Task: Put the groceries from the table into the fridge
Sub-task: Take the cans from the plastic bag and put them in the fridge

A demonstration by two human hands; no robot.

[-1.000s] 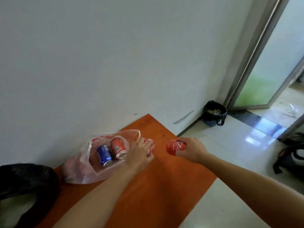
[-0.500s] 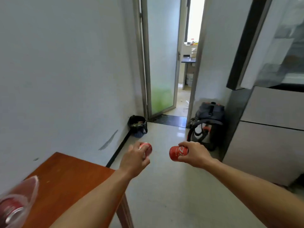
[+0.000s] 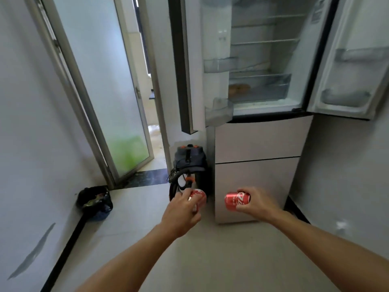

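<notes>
My left hand (image 3: 182,211) grips a red soda can (image 3: 199,197) from behind, so only the can's far end shows past my fingers. My right hand (image 3: 255,204) holds a second red soda can (image 3: 235,201) on its side, white lettering facing me. Both cans hang at waist height above the floor. The fridge (image 3: 259,144) stands straight ahead with both upper doors swung wide. Its lit interior (image 3: 261,60) shows wire shelves and a clear drawer with something brown inside. The table is out of view.
A dark backpack (image 3: 189,165) leans against the fridge's left side on the floor. A small black bin (image 3: 94,201) sits by the left wall. A frosted glass door (image 3: 105,91) stands ajar at the left, leading to another room.
The view has swung right from the orange table and plastic bag to the open fridge. Both hands carried their cans away from the table and hold them in front of the fridge.
</notes>
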